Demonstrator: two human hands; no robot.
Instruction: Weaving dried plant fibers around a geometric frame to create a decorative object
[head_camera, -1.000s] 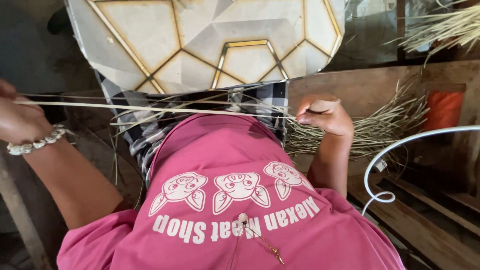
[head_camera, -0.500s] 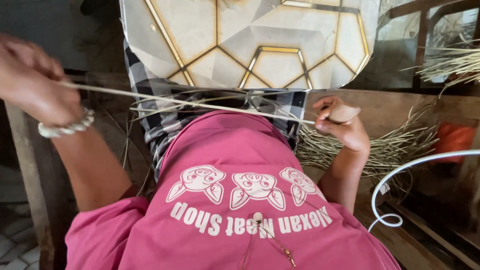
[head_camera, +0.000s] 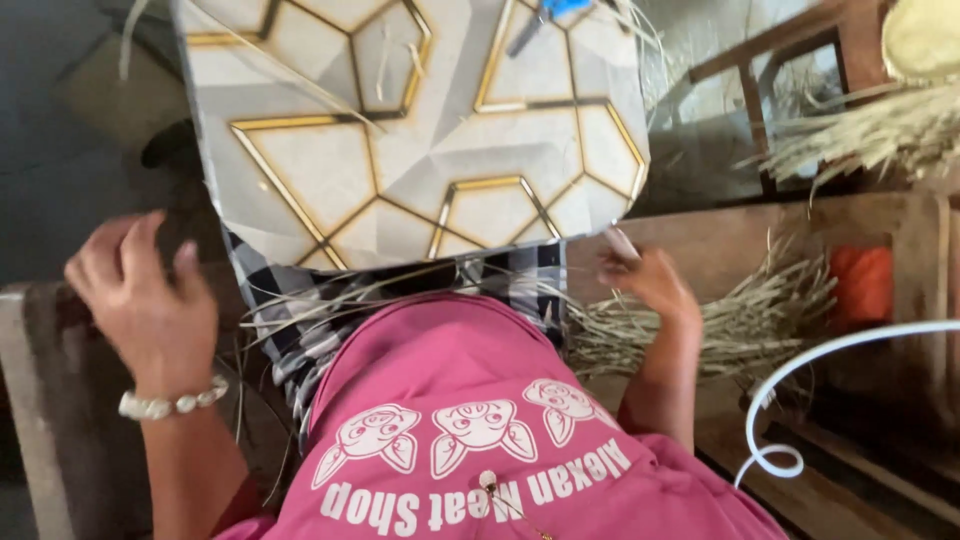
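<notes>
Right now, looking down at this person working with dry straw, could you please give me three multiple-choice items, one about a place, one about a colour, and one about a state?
1. Where does the pile of dry straw lie?
A. beside the right hand
B. on top of the patterned panel
C. behind the left hand

2. What colour is the shirt?
A. green
B. pink
C. white

3. How is the left hand held?
A. closed in a tight fist
B. flat on the panel
C. raised, fingers loosely spread

Answers: 1 A, the pile lies on the wooden bench just past the right hand. 2 B, the shirt is pink with white print. 3 C, the left hand, with a beaded bracelet on its wrist, is lifted clear of the grey panel with gold lines, fingers apart.
</notes>
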